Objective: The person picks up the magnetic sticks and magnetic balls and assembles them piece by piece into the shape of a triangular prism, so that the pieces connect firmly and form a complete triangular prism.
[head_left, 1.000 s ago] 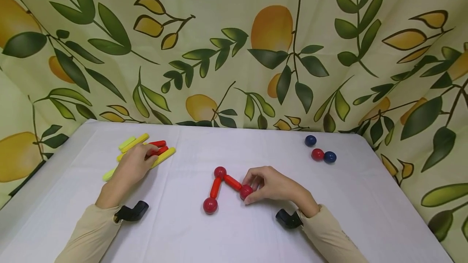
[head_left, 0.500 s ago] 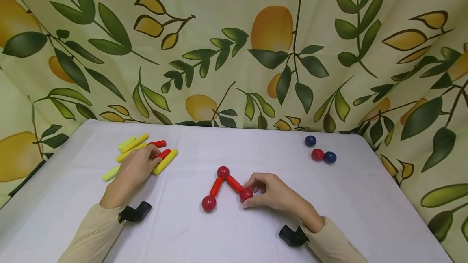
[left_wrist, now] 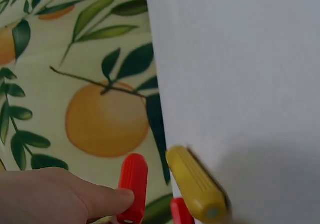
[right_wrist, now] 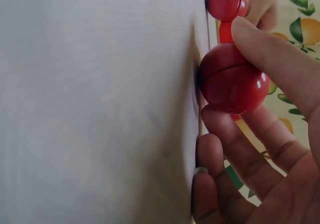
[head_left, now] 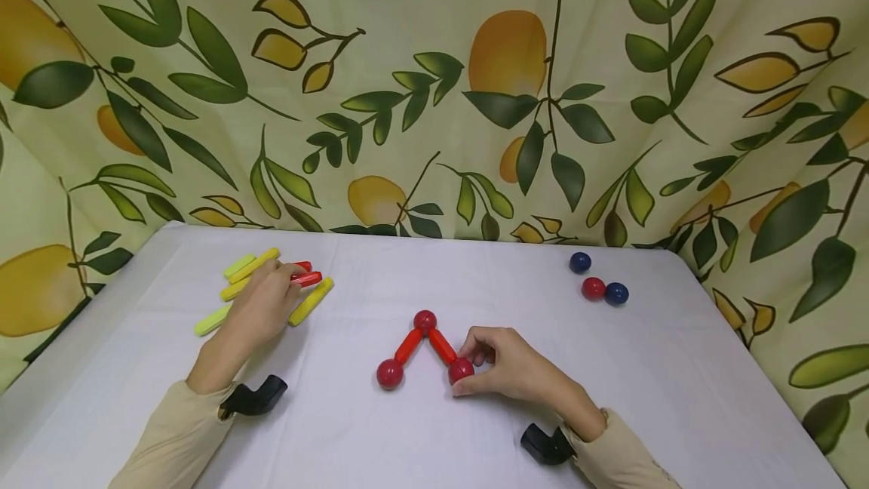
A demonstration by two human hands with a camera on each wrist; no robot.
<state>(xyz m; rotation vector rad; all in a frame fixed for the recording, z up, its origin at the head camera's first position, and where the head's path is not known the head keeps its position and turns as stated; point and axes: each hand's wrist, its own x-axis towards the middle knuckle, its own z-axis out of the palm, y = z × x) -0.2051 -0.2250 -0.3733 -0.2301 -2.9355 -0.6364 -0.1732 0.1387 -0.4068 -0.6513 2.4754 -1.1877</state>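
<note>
your right hand (head_left: 512, 370) pinches the right end ball (head_left: 460, 370) of a red chain: three balls and two sticks, bent like an upturned v, mid-table. your left hand (head_left: 261, 306) curls its fingers onto a red stick (head_left: 307, 278) in the far-left pile, among four yellow sticks (head_left: 311, 301). three loose balls (head_left: 593, 288) lie far right.
</note>
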